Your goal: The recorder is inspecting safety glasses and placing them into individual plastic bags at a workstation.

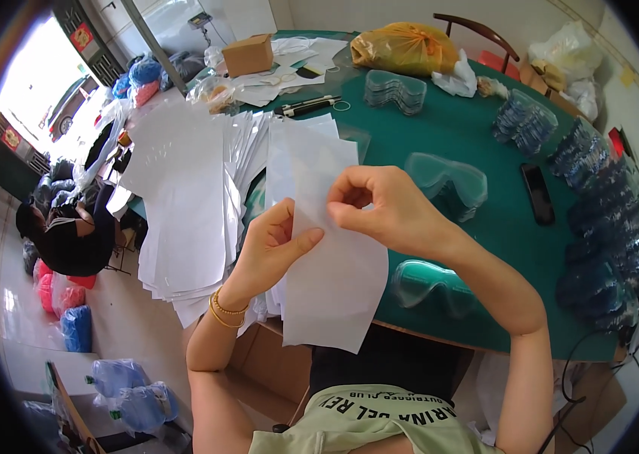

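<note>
A white sheet [335, 295] hangs in front of me over the table's near edge. My left hand [278, 246] grips its left side, with the thumb lying on top. Above the sheet my right hand [384, 204] is closed in a pinch; whatever is between thumb and forefinger is too thin to make out. Just right of the sheet lies a clear goggle-shaped plastic piece [431, 286]. A stack of similar clear pieces [452, 185] sits beyond my right forearm. Left of my hands spreads a large pile of white sheets [183, 197].
Stacked clear pieces [603, 219] line the green table's [486, 113] right side near a black phone [537, 194]. At the back are a cardboard box [248, 56], a yellow bag [406, 49] and a black-handled tool [308, 106]. A person [70, 234] sits at far left.
</note>
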### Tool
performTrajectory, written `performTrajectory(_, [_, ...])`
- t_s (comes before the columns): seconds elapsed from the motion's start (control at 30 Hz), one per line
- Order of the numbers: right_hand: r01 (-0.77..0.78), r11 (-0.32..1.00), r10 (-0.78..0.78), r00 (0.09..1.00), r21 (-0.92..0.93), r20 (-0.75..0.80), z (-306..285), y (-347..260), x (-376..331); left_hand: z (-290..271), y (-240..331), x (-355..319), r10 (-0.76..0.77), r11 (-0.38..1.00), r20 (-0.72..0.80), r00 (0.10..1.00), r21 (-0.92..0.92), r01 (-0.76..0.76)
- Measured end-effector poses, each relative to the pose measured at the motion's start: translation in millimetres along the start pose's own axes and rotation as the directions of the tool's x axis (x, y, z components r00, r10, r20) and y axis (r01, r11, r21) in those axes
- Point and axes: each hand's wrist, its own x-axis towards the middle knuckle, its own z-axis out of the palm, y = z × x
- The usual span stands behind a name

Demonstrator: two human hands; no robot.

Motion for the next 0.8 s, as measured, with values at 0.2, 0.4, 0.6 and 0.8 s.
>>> performTrajectory(0.2, [0.296,0.509,-0.008,0.941,0.808,-0.339,-71,34,-47,-22,-39,-15,-0.157,0.976,-0.194,0.968,-0.178,0.123])
performTrajectory(0.4, [0.502,0.241,-0.07,0.863,0.831,-0.501,-100,45,-115,-29,-38,4,0.17,0.713,-0.477,0.862,0.663,0.226])
performTrajectory(0.6, [0.401,0.856,-0.16,0.805,0.326,-0.571,-12,39,-153,40,-7,-40,0.081,0.994,-0.138,0.987,0.081,-0.07])
performTrajectory(0.8, [0.334,0.927,-0.373,0.872,-0.172,-0.318,45,38,-152,136,-22,-62,-0.125,0.826,0.139,0.982,-0.534,0.181])
